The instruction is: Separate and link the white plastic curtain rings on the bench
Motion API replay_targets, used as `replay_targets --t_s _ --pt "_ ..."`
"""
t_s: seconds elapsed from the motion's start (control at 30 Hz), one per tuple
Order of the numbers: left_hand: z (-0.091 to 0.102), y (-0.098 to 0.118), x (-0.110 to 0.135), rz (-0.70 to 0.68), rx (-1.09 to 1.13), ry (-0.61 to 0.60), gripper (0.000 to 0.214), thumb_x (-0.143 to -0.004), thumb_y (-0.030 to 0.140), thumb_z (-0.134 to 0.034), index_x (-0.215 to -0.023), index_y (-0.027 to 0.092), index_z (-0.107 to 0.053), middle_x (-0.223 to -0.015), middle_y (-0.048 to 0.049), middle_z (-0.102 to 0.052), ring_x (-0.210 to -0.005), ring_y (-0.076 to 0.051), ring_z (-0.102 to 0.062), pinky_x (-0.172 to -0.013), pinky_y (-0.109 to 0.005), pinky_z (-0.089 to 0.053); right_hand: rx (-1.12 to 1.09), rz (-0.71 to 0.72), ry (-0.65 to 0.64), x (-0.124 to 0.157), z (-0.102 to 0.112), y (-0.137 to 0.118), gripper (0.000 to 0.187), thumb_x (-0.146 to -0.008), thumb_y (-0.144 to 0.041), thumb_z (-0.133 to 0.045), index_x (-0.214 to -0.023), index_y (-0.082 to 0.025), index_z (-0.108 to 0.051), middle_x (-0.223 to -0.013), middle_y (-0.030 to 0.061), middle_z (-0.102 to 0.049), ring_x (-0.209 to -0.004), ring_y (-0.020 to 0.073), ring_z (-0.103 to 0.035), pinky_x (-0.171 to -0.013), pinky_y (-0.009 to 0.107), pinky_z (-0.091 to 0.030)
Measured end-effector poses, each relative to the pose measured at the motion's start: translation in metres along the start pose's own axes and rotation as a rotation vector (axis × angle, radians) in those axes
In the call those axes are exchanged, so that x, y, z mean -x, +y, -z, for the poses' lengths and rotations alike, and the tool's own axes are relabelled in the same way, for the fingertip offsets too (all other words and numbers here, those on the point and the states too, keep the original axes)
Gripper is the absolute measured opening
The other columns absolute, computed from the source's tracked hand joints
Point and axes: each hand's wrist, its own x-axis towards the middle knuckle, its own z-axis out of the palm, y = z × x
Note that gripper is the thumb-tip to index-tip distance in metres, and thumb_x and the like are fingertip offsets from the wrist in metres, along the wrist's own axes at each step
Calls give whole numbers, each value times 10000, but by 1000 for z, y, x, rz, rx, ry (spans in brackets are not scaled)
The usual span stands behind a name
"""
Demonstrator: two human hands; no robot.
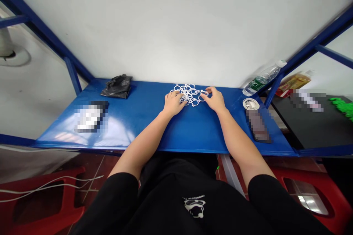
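Observation:
A loose pile of white rings [190,89], each with a small knob or clasp, lies on the blue table [193,132] close to the wall. My left hand [173,103] rests over the pile's left side, its fingers apart and lying on the rings. Some rings are hidden beneath that hand. At the pile's right edge, my right hand [216,100] has thumb and fingers closed around a single white ring [204,93].
At the back left lies a crumpled black plastic bag [118,86]. A water bottle [261,80] leans at the right, near a coiled white cable [250,104] and a blurred dark object [258,125]. Another blurred object [91,116] lies at the left. Blue frame bars [72,75] border the table.

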Motion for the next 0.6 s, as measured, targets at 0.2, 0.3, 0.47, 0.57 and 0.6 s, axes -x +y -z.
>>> replay_targets --t_s 0.2,0.3,0.47,0.57,0.6 --pt "8 9 0 -111 56 63 369 -1023 397 -645 -1360 262 -706 -1374 -123 -702 -1288 -321 -616 -1101 -490 -441 -158 214 -14 12 -6 -25 384 -971 -490 -624 -1252 -233 -675 -1119 93 -779 -1047 285 -728 -975 435 -550" --pt "12 13 0 -213 82 59 371 -1053 382 -596 -1378 240 -700 -1309 -118 -738 -1211 -285 -660 -1057 -440 -464 -170 364 -122 19 -13 -40 350 -1030 -489 -543 -1226 -245 -699 -1137 87 -779 -1058 274 -714 -981 420 -544" --pt "14 15 0 -300 87 71 304 -1096 360 -525 -1231 252 -776 -1158 -90 -794 -1086 -240 -698 -1025 -423 -460 -105 428 -203 22 -19 -47 459 -1113 -502 -371 -1076 -260 -759 -991 64 -786 -938 245 -701 -897 374 -524" --pt "11 13 0 -326 71 119 294 -1091 390 -553 -1196 252 -790 -1106 -82 -805 -1038 -234 -698 -1012 -424 -454 -82 444 -160 20 -19 -44 505 -1118 -524 -366 -990 -246 -768 -922 61 -781 -864 234 -682 -854 363 -505" --pt "10 12 -1 -338 71 133 296 -1091 396 -557 -1200 248 -790 -1095 -82 -807 -1024 -231 -698 -1003 -421 -456 -80 451 -144 20 -19 -43 518 -1119 -528 -362 -969 -240 -766 -903 64 -778 -847 232 -677 -843 362 -500"
